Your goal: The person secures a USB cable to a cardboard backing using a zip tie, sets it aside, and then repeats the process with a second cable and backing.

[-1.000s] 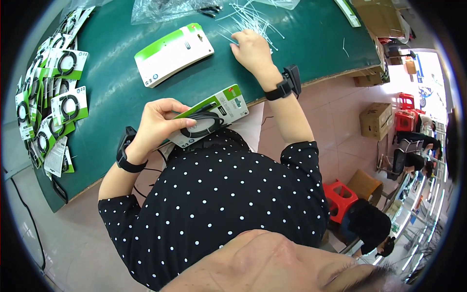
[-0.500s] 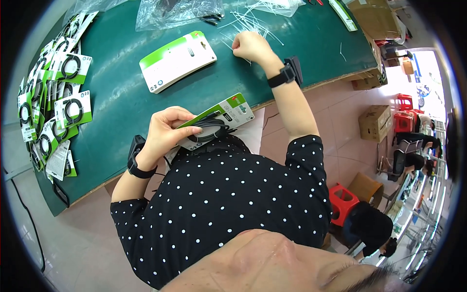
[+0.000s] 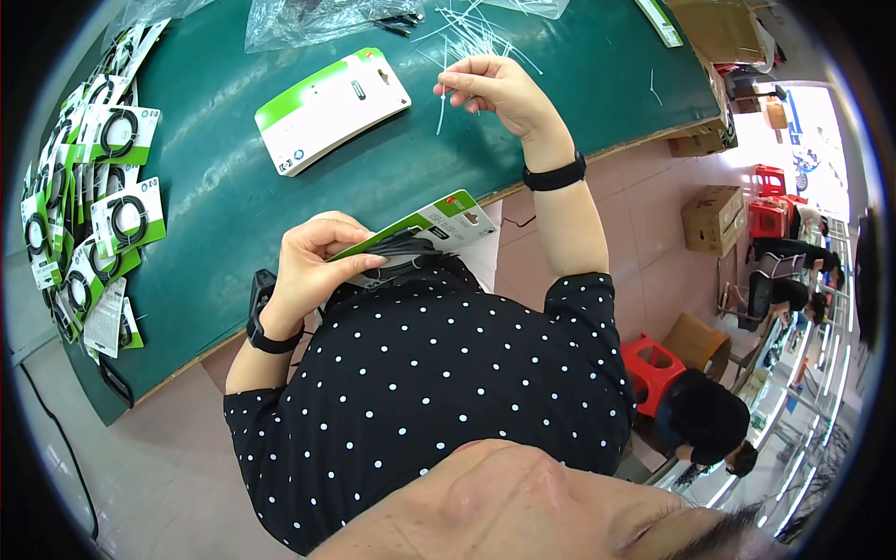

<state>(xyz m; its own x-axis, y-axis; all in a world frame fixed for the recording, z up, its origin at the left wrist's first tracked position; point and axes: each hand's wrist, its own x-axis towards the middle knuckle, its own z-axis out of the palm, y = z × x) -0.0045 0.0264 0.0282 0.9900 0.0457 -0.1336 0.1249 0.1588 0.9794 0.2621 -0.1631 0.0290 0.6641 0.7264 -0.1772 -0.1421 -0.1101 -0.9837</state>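
Note:
My left hand [image 3: 322, 254] pinches a green-and-white cable card [image 3: 446, 221] close to my body, thumb on the front and fingers behind. A coiled black cable [image 3: 411, 249] lies against the card's face. Over the table, my right hand [image 3: 499, 91] is closed on a thin white cable tie [image 3: 442, 110], which hangs down from between thumb and fingers. Just beyond that hand is a loose heap of white cable ties [image 3: 474, 35]. Between my hands and farther back lies a stack of flat cards [image 3: 331, 112], green and white.
Many carded cables [image 3: 126, 219] are piled along the left of the green table [image 3: 215, 215]. Clear plastic bags [image 3: 317, 21] lie at the far edge. To the right are a cardboard box [image 3: 714, 219], a red stool [image 3: 651, 373] and people seated at benches.
My right hand has lifted from the heap and turned, with a cable tie now showing in its fingers. In my left hand, the card has tilted so its face points more upward.

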